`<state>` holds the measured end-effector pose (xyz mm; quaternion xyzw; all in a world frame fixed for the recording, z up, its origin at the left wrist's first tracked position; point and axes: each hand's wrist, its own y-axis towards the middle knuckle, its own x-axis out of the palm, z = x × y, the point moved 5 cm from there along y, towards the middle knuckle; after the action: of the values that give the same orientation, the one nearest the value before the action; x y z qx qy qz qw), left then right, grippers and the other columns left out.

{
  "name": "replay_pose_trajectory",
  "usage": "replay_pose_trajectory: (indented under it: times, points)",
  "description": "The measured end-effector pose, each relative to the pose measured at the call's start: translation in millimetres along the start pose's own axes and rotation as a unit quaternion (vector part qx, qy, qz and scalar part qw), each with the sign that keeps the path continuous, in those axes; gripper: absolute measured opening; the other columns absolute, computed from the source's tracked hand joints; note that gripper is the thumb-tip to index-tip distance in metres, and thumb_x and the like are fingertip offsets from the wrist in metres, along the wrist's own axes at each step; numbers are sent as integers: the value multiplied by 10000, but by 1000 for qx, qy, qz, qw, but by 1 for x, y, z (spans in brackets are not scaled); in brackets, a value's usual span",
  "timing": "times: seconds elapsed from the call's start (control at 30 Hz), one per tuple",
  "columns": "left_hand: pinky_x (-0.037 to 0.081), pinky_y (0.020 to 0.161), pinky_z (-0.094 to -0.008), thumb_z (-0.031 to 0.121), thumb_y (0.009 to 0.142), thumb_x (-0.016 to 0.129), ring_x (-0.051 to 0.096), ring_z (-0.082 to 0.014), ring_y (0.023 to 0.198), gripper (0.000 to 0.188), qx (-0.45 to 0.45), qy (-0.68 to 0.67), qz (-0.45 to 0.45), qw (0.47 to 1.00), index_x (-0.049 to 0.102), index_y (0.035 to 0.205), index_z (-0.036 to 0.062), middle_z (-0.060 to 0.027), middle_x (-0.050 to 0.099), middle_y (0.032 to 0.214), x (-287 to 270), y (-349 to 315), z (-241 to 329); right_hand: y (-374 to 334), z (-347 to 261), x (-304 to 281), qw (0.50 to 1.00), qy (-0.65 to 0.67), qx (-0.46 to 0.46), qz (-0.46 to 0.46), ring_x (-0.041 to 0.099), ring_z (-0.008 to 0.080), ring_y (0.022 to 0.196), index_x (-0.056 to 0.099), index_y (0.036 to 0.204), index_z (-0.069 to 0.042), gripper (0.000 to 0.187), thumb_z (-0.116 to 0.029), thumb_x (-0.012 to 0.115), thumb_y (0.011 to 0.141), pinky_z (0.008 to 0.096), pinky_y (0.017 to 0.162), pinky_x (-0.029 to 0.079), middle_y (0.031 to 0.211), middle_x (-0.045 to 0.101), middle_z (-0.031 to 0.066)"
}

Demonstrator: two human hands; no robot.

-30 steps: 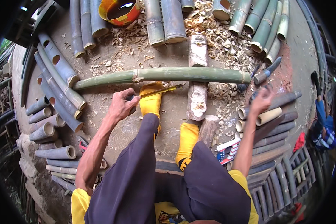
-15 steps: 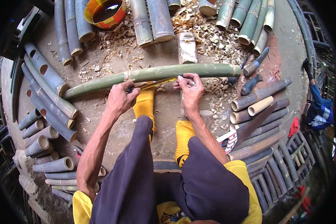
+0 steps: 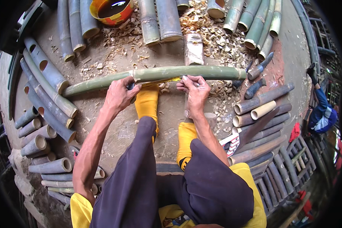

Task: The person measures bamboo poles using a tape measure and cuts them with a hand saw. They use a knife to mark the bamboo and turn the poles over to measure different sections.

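Note:
A long green bamboo pole (image 3: 159, 73) lies crosswise ahead of me, its left end reaching the darker bamboo pieces. Just on the near side of it, my left hand (image 3: 117, 95) is closed around a tape measure, whose dark case shows only in part between thumb and fingers. The yellow tape (image 3: 160, 81) runs out to the right, close along the pole's near side. My right hand (image 3: 197, 93) pinches the tape near its free end, fingers curled. Under the pole's middle, a squared wooden block (image 3: 194, 49) juts out on the far side.
Wood shavings (image 3: 224, 51) cover the ground beyond the pole. A red-yellow bowl of dark liquid (image 3: 130, 16) stands at the far left. Cut bamboo (image 3: 51, 166) is stacked on both sides. A saw (image 3: 231, 143) and two dark-sheathed blades or tools (image 3: 255, 88) lie right. Another person (image 3: 323, 114) is at far right.
My left hand has shifted slightly up toward the pole, bringing the tape nearer to it. My right hand keeps its pinch. The whole view has shifted a little.

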<state>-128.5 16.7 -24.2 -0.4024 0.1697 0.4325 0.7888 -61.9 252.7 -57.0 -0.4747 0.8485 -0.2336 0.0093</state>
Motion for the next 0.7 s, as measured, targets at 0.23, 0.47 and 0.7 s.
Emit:
replay_pose_trajectory:
  times: [0.23,0.47,0.7]
  points:
    - [485,670,-441,402,765,677,637,-371,734,489,-115,49,113,986,507,1052,44,-196,640,728,-58,-20,-70,2,2,-7,1000,-3,-15,21,649,215,612,564,863,32,57,-3,603,843,293,553,565,732,635,149]
    - [503,737,-433,441,754,671,644,-339,832,479,-202,117,133,963,580,1117,141,-180,661,845,-87,-27,-137,2,6,-2,999,-28,0,19,654,215,617,570,861,20,65,-2,623,830,285,545,570,756,642,141]
    - [502,756,-436,418,739,690,642,-354,864,542,-225,128,151,954,535,1190,161,-189,658,889,-91,-36,-137,5,0,-7,999,-35,2,28,655,223,631,556,862,43,78,15,620,827,283,548,575,751,634,155]
